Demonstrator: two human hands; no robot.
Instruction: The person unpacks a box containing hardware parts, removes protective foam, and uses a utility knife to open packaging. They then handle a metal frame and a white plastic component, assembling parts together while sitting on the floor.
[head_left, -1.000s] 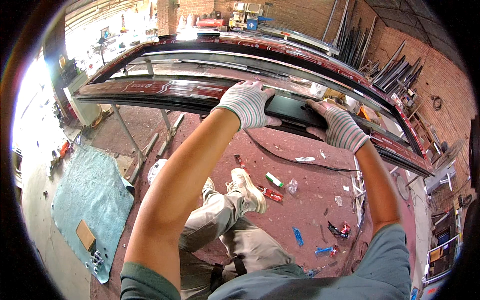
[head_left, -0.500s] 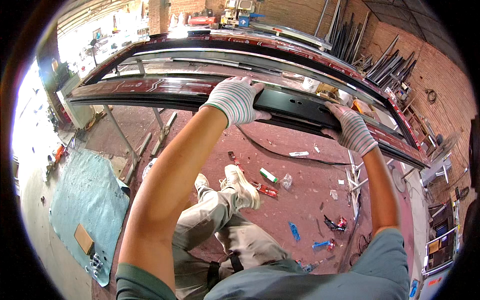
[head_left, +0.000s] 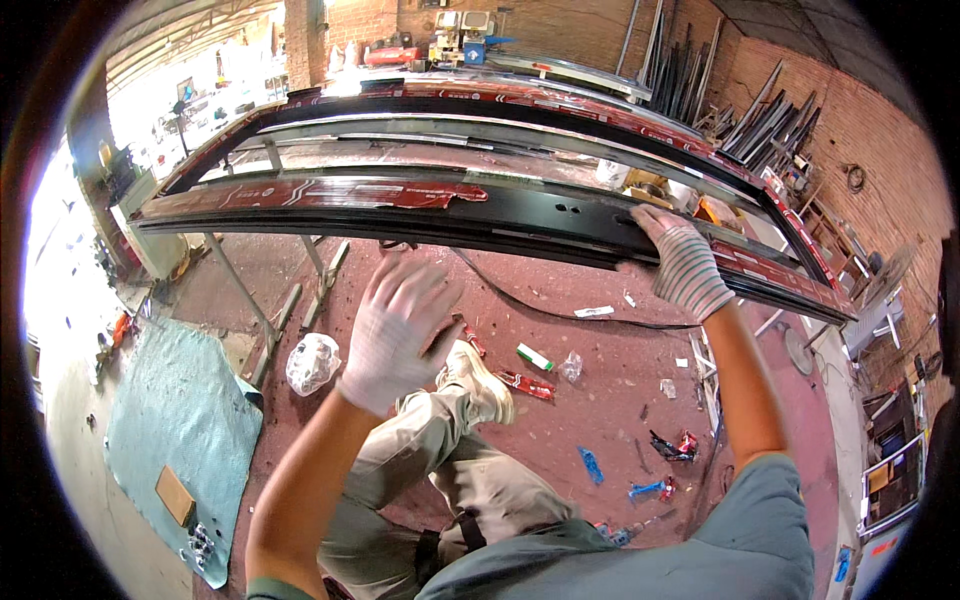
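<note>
Fingers spread and apparently empty, a gloved left hand (head_left: 398, 325) blurs in mid-air below the near side of a black frame (head_left: 520, 213), apart from it. The right hand (head_left: 685, 262), in a matching striped glove, grips that same side, fingers on top and thumb against the near edge.

Between them, one stretch of the near side lies bare and black, with two small holes (head_left: 567, 209) clearly visible; a third mark by the right fingertips is too small to tell. Stripping looks finished here only: red film (head_left: 350, 190) is left to the left, ending in one ragged tear, and more lies to the right and along the far side.

The one frame rests on a metal stand (head_left: 240, 285). Beneath, on the floor, are one clear bag (head_left: 313, 363) and one green-and-white piece (head_left: 534, 357). At left, one blue mat (head_left: 180, 400) bears one brown block (head_left: 175, 495) and small metal parts (head_left: 200, 543), too heaped to count.
</note>
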